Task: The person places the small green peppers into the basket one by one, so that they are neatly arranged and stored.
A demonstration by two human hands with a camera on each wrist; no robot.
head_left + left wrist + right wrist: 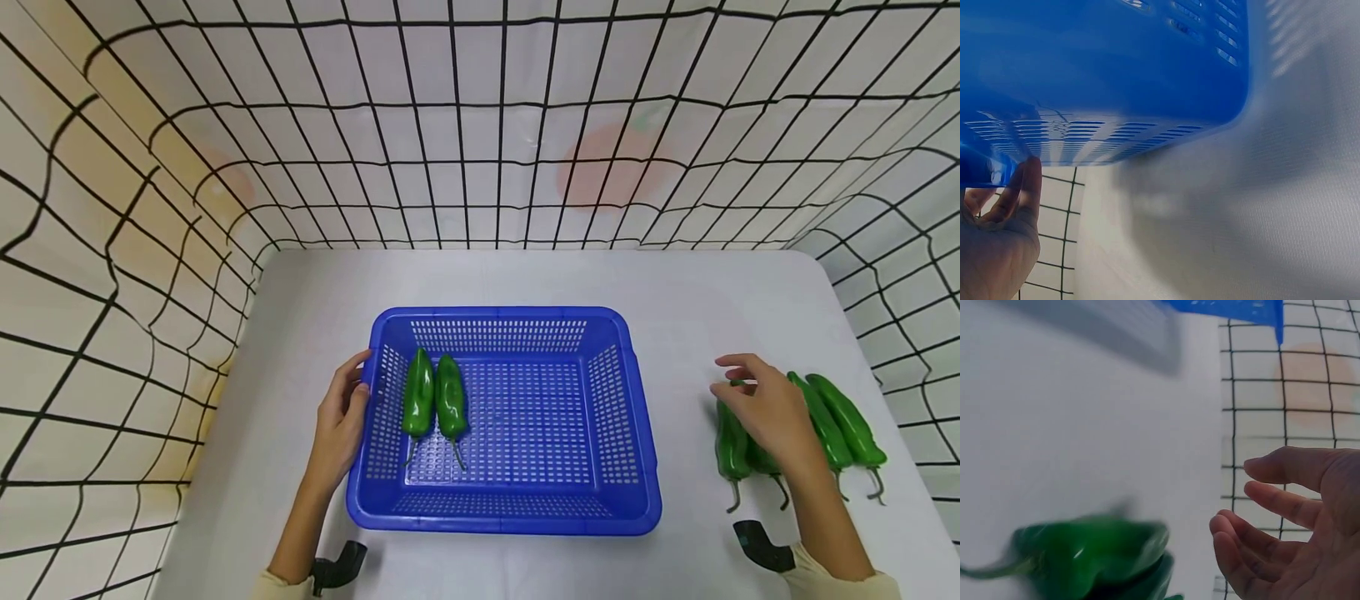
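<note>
A blue plastic basket (510,525) with perforated walls stands in the middle of the white table. My left hand (341,421) holds its left rim; in the left wrist view the fingers (1032,181) meet the basket's outer wall (1116,75). Two green peppers, one (418,396) beside the other (452,398), lie inside along the left wall, stems towards me. Several more green peppers (847,421) lie in a row at the right. Over them hovers my right hand (772,408), fingers loosely bent and nothing held, partly hiding the left peppers (729,450).
Black wire grid panels (480,133) border the table at the back, left and right. White table surface (682,333) lies between the basket and the pepper row. A black wrist mount (761,546) sits on the right forearm, another (339,567) on the left.
</note>
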